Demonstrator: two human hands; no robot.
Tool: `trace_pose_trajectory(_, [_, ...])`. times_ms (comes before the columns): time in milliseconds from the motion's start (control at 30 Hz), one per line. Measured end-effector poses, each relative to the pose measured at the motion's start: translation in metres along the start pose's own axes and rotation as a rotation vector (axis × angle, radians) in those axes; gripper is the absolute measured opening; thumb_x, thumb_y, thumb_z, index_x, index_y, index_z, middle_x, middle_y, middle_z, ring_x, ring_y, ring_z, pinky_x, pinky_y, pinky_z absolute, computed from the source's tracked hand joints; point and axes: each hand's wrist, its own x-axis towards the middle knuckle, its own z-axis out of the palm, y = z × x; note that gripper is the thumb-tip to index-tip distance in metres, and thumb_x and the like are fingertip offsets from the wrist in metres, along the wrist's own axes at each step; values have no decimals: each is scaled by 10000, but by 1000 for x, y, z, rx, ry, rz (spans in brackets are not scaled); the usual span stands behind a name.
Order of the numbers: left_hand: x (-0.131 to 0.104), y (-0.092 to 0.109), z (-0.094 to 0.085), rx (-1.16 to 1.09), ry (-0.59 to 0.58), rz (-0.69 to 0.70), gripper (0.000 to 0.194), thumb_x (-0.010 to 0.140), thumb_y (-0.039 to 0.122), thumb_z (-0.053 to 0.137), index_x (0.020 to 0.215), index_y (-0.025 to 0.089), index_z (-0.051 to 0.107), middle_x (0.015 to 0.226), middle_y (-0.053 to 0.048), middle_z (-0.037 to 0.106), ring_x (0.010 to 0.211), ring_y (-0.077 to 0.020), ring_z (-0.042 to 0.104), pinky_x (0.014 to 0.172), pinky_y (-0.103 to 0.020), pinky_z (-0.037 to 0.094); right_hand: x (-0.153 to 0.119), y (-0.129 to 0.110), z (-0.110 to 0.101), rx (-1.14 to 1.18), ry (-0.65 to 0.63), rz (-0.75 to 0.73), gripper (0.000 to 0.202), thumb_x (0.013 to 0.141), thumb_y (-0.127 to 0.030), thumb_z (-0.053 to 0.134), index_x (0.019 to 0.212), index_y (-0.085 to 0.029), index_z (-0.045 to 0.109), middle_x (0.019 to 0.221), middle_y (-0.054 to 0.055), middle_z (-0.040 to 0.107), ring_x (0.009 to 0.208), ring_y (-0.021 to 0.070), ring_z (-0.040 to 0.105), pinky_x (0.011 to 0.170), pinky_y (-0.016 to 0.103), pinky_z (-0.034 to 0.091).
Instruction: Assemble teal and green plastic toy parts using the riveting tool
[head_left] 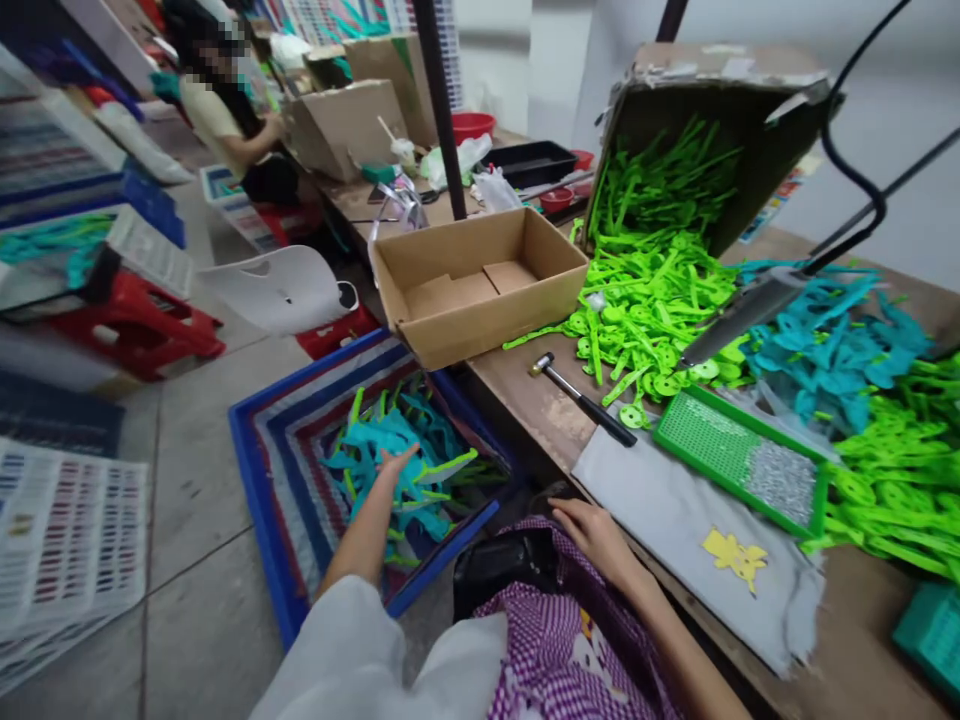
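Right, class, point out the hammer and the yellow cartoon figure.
Hammer (pixel 589 404): head view, on its black handle.
Yellow cartoon figure (pixel 733 558): head view, on its body.

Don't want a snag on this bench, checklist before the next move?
1. Left hand at the teal and lime pieces in the blue-rimmed crate: ok.
2. Left hand has a firm grip on a piece: cannot tell, contact unclear among the pieces.
3. Right hand free of any item: cannot tell, fingertips unclear near the bench edge.
4. Hammer clear of both hands: ok, lying on the bench.
5. Cardboard box fully on the bench: not ok, a corner seems to jut past the edge.
6. Silvery bits spread evenly in the green tray: not ok, densest at one end.
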Motion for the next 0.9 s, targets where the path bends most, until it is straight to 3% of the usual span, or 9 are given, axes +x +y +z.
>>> trace_pose_trajectory(133, [12,8,6,34,248,96,640,751,338,675,1267,81,397,1363,-234,369,1363,-363,274,1076,-475,263,-16,-7,-3,14,21,64,382,960,-393,394,1174,-227,663,1120,78,703,1024,244,665,910,400,518])
trace_pose_trajectory(200, [7,28,9,87,391,340,590,787,338,627,1290,122,409,1414,-220,306,1379,-324,260,1120,-450,213,-27,-17,-9,61,83,116,385,959,-403,395,1161,-223,670,1117,83,704,1028,250,664,907,397,519])
trace_pose_trajectory(267, [-1,64,13,180,461,715,542,799,349,627,1281,163,463,1377,-188,381,1339,-304,342,1123,-449,228,-35,-31,-17,117,146,143,379,958,-409,402,1144,-230,679,1107,77,709,1022,240,666,901,374,524])
trace_pose_trajectory(367, [0,141,27,350,279,1063,567,790,388,658,1303,212,492,1360,-155,456,1302,-328,399,1109,-487,243,-34,-50,-26,127,168,91,356,958,-395,412,1159,-252,668,1105,52,711,1014,212,668,901,339,521])
trace_pose_trajectory(467, [22,213,53,627,121,1101,717,769,489,662,1355,141,438,1340,-208,489,1225,-379,467,1016,-527,341,-33,-49,-29,41,208,51,350,959,-372,414,1184,-251,655,1096,54,713,997,214,672,896,350,522])
trace_pose_trajectory(533, [41,241,72,853,16,1042,662,808,541,597,1287,97,494,1193,-219,597,1088,-388,560,894,-538,423,-43,-38,-27,38,323,120,349,954,-376,425,1167,-237,664,1105,63,712,1015,227,670,911,368,520])
trace_pose_trajectory(600, [57,251,85,1002,27,971,564,866,559,500,1169,88,570,1034,-189,667,964,-365,616,783,-494,473,-63,-23,-21,104,489,241,351,944,-403,442,1124,-223,684,1078,69,722,1002,236,679,909,381,529])
trace_pose_trajectory(700, [72,244,89,1042,160,924,547,872,608,453,1144,154,588,960,-104,703,906,-299,636,762,-431,481,-96,-6,-11,203,703,399,367,930,-437,457,1069,-203,702,952,78,749,874,245,712,817,386,570])
trace_pose_trajectory(900, [40,232,51,899,295,927,507,858,647,397,1188,297,556,1113,30,692,987,-275,615,850,-458,443,-129,4,-19,50,833,409,315,935,-373,464,1086,-221,695,1060,84,726,959,250,693,864,400,558])
